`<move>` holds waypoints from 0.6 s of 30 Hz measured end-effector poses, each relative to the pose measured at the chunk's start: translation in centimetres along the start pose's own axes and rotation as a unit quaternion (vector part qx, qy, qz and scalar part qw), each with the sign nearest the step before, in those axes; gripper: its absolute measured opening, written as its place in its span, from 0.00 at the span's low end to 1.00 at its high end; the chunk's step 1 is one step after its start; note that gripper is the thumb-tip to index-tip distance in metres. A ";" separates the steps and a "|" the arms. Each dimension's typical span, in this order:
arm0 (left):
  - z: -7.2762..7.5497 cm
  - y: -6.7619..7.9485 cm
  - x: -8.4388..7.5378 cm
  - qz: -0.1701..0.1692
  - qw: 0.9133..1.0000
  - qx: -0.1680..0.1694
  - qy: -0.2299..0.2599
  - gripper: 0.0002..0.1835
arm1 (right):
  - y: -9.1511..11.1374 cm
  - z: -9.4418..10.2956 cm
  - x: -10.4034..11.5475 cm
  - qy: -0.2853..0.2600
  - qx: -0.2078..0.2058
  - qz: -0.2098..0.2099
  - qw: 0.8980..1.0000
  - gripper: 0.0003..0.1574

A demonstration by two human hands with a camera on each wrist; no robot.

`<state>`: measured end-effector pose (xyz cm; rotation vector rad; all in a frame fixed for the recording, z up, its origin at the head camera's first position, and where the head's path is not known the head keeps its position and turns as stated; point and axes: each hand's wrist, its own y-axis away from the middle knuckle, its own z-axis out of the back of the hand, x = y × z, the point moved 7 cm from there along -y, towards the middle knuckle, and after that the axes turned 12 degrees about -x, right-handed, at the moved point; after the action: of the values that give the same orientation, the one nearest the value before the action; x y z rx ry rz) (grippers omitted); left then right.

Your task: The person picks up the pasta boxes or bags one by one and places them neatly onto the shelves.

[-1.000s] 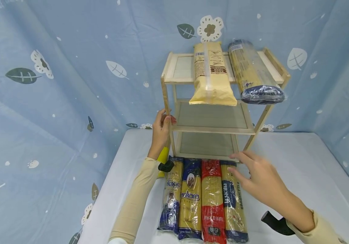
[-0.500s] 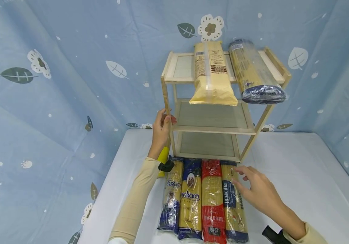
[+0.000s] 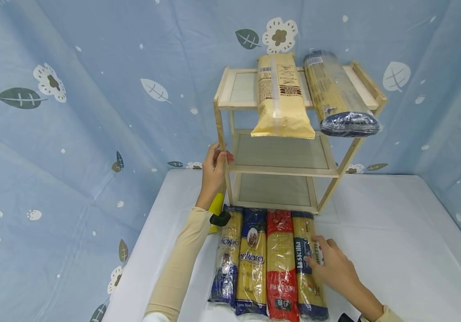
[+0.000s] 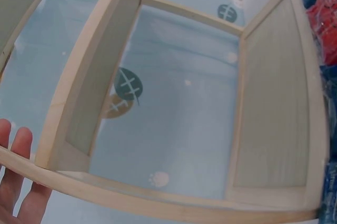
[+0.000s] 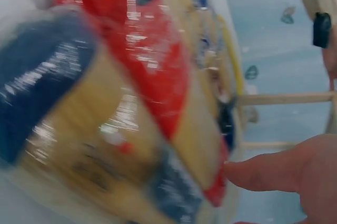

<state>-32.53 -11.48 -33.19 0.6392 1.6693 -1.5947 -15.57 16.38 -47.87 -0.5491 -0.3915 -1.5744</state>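
Note:
My left hand (image 3: 213, 172) grips the left front post of the wooden shelf rack (image 3: 283, 171), the thumb in front of it. Its fingers also show at the rail (image 4: 95, 195) in the left wrist view. My right hand (image 3: 335, 268) is over the right side of the La Sicilia spaghetti pack (image 3: 308, 290), thumb and fingers parted and its fingertips at the label. In the right wrist view the thumb (image 5: 263, 171) stretches out straight. Beside that pack lie a red spaghetti pack (image 3: 279, 250) and two blue Ankara spaghetti packs (image 3: 251, 264), side by side.
On the rack's top shelf lie a cream paper packet (image 3: 280, 96) and a clear pack with dark blue ends (image 3: 335, 96), both jutting over the front edge. A yellow object (image 3: 216, 205) sits behind the left wrist. Blue patterned cloth (image 3: 93, 134) surrounds the white table (image 3: 395, 241).
My right hand has moved down and toward me, from the pack's far end by the rack to its label. The left hand keeps its grip on the post.

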 end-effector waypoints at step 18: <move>-0.1 -0.1 0.1 -0.007 1.000 -0.004 -0.001 0.16 | 1.2 -5.4 -4.7 -0.028 0.016 -0.117 0.993 0.68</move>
<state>-32.69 -11.39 -33.27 0.6240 1.6805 -1.5973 -14.87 17.12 -55.05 -0.5377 -0.5392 -1.7768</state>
